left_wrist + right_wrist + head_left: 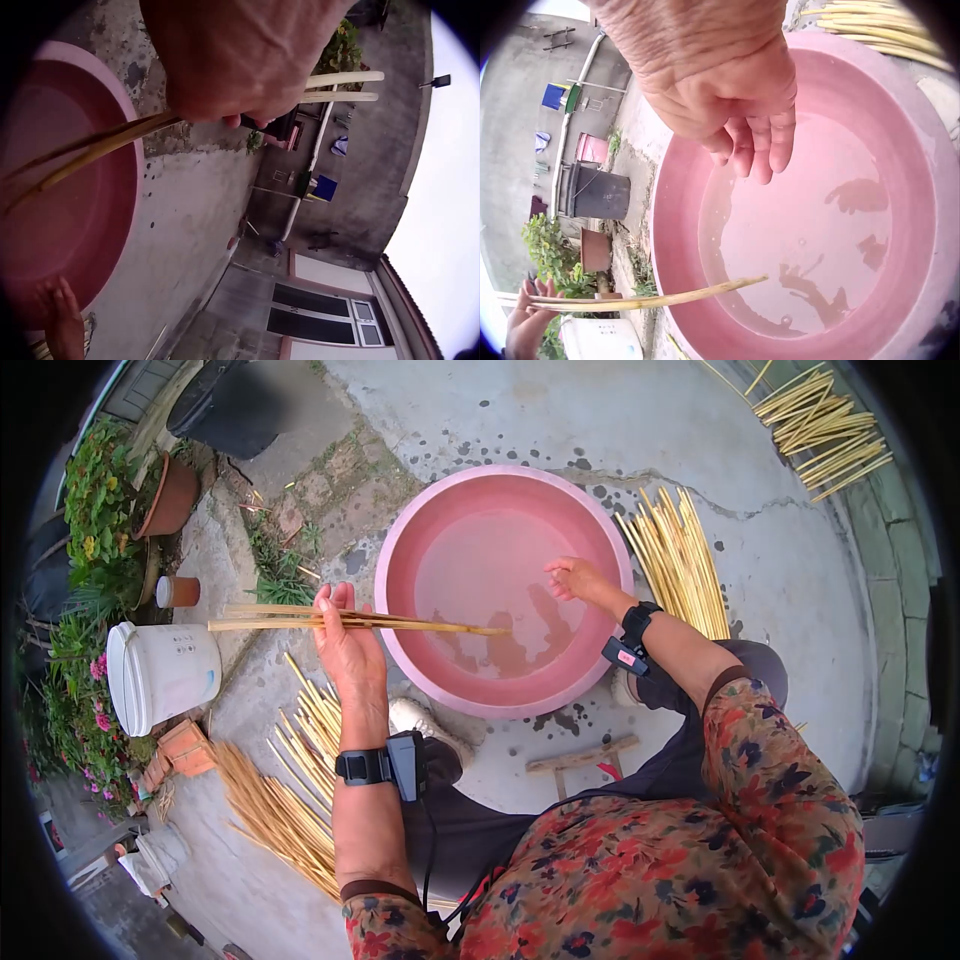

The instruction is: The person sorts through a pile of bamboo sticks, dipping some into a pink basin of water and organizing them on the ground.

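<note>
A few pale, split stalks [430,624] lie across the left hand [352,650], held between its thumb and fingers, their tips reaching over the pink basin [505,709]. In the left wrist view the hand [232,67] grips the stalks [97,150] from above. Over the right side of the basin hangs the right hand [585,580], holding nothing; its fingers are relaxed in the right wrist view, where the hand [727,97] is above the water. Shallow water [810,225] with reflections fills the basin's bottom.
Bundles of stalks lie right of the basin [680,565], at the lower left [275,820] and at the upper right [820,425]. A white bucket [170,670], flowerpots and plants line the left. A small wooden stool [582,754] stands before the person.
</note>
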The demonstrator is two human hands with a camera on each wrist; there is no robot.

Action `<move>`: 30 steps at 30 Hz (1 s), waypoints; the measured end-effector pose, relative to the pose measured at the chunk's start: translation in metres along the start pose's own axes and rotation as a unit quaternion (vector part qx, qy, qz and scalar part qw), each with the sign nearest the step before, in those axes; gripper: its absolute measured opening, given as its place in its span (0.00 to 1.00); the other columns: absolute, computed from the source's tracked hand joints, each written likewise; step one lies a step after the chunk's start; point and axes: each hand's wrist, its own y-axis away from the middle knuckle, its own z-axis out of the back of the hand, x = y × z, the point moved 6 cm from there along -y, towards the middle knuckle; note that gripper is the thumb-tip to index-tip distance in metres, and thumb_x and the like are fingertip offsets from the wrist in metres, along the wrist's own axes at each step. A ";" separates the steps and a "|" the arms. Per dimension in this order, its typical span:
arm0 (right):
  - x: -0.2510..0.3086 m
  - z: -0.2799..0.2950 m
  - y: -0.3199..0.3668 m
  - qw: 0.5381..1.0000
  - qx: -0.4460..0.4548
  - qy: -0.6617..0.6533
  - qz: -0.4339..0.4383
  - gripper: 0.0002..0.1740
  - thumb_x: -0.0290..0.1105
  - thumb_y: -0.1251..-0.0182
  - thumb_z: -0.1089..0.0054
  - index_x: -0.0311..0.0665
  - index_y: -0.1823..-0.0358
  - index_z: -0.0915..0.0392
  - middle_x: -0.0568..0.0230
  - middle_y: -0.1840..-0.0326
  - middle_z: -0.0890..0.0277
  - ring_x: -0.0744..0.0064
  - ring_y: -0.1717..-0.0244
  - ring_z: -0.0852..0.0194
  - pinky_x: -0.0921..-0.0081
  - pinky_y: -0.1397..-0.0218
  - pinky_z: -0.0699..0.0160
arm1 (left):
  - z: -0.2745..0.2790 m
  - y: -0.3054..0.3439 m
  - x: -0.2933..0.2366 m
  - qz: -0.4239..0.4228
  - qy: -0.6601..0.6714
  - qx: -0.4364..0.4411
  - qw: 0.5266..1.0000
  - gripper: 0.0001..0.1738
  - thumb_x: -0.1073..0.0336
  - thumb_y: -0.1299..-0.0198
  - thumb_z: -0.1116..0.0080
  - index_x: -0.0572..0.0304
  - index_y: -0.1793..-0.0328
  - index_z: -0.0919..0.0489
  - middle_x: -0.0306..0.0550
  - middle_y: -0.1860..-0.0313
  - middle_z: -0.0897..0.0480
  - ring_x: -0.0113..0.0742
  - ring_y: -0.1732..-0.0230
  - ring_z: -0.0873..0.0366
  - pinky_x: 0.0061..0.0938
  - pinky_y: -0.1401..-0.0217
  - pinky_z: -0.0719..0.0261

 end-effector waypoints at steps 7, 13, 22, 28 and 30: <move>-0.058 -0.001 -0.057 0.923 -0.314 -0.218 -0.046 0.16 0.36 0.35 0.59 0.36 0.51 0.30 0.62 0.61 0.27 0.74 0.65 0.27 0.76 0.62 0.28 | -0.011 0.007 0.039 0.021 -0.020 0.016 0.999 0.16 0.60 0.37 0.54 0.54 0.45 0.34 0.46 0.49 0.29 0.37 0.43 0.36 0.35 0.42 0.38; -0.116 0.002 -0.071 0.786 -0.614 0.070 0.011 0.14 0.37 0.35 0.55 0.35 0.56 0.29 0.57 0.62 0.26 0.67 0.65 0.24 0.71 0.62 0.25 | -0.003 -0.001 0.061 0.003 -0.062 -0.016 0.998 0.13 0.61 0.37 0.55 0.55 0.48 0.34 0.48 0.49 0.28 0.40 0.43 0.34 0.37 0.45 0.35; 0.122 -0.106 -0.008 0.846 0.222 -0.465 0.134 0.15 0.41 0.34 0.54 0.36 0.65 0.28 0.61 0.66 0.26 0.67 0.65 0.23 0.72 0.59 0.23 | -0.019 0.004 0.087 0.068 -0.023 0.003 0.997 0.09 0.62 0.37 0.53 0.59 0.58 0.32 0.50 0.56 0.25 0.43 0.46 0.29 0.40 0.43 0.32; 0.205 -0.109 0.049 0.778 -0.120 0.142 0.600 0.10 0.30 0.40 0.51 0.40 0.57 0.30 0.62 0.54 0.30 0.65 0.48 0.33 0.71 0.49 0.34 | -0.049 0.009 0.078 0.113 0.070 0.081 0.988 0.15 0.60 0.34 0.62 0.66 0.61 0.32 0.57 0.55 0.25 0.47 0.46 0.30 0.40 0.42 0.31; 0.198 -0.101 0.044 0.769 -0.216 0.177 0.574 0.20 0.27 0.48 0.45 0.44 0.51 0.33 0.63 0.52 0.32 0.63 0.47 0.35 0.68 0.49 0.36 | -0.050 0.010 0.079 0.113 0.067 0.083 0.988 0.14 0.60 0.34 0.63 0.66 0.59 0.32 0.59 0.53 0.26 0.46 0.47 0.30 0.39 0.42 0.31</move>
